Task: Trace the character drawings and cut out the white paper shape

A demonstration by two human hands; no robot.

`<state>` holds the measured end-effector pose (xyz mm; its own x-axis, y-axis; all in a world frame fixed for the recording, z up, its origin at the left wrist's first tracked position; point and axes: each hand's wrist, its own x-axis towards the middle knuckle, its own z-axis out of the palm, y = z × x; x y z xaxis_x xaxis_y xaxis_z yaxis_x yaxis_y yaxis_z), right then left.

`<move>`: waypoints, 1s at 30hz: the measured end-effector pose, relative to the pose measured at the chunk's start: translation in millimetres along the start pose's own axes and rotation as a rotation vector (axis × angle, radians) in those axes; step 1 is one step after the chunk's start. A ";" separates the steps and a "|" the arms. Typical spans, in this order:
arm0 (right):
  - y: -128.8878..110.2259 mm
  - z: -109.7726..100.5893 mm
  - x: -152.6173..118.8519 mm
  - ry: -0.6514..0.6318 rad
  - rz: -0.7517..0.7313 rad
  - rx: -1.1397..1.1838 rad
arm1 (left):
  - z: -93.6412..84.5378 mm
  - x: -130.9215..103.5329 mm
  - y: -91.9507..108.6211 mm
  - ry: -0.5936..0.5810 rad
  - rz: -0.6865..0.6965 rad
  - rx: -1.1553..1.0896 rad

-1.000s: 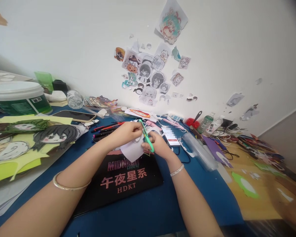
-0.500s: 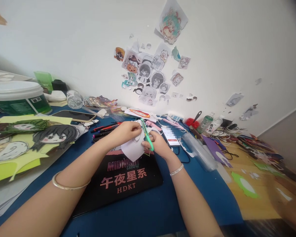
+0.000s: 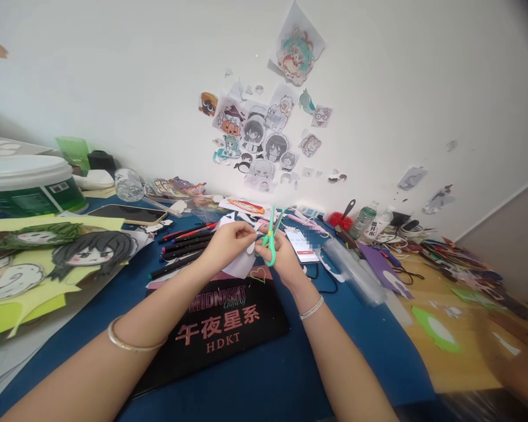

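Observation:
My right hand (image 3: 280, 253) grips a pair of green scissors (image 3: 270, 239), whose blades point up and stand apart. Close beside it, my left hand (image 3: 235, 241) pinches a white sheet of paper (image 3: 242, 265), part of which hangs below the fingers. The paper's upper edge is partly hidden by the fingers. Under both hands lies a black box or folder (image 3: 222, 328) printed with pink lettering. A small yellow heart outline (image 3: 259, 275) shows on its top edge.
Several black pens (image 3: 180, 249) lie left of my hands. A lit phone (image 3: 303, 246) and a clear plastic roll (image 3: 352, 272) are to the right. Paper cut-outs (image 3: 88, 255) cover the left side, near a white-lidded tub (image 3: 26, 184). Drawings (image 3: 253, 132) hang on the wall.
The scissors have moved right, away from the paper, and their blades have spread. The paper has turned and sits lower behind my left hand. The view has shifted slightly.

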<state>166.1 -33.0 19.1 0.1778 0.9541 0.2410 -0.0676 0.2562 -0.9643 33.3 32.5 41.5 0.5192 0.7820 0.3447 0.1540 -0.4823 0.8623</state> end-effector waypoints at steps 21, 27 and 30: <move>-42.9 -86.5 -8.9 -0.257 0.350 -1.318 | -2.0 -4.2 -7.4 -0.034 0.006 0.871; -39.8 -89.3 -7.3 -0.126 0.340 -1.356 | -8.2 -3.9 -7.8 -0.015 -0.037 0.892; -35.8 -89.7 -4.6 0.068 0.247 -1.306 | -11.8 -3.4 -7.7 -0.009 -0.057 0.866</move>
<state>255.8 -60.5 42.7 0.3481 0.9343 0.0764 0.8738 -0.2938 -0.3876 20.5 38.2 38.1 0.4973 0.8127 0.3037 0.7638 -0.5761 0.2911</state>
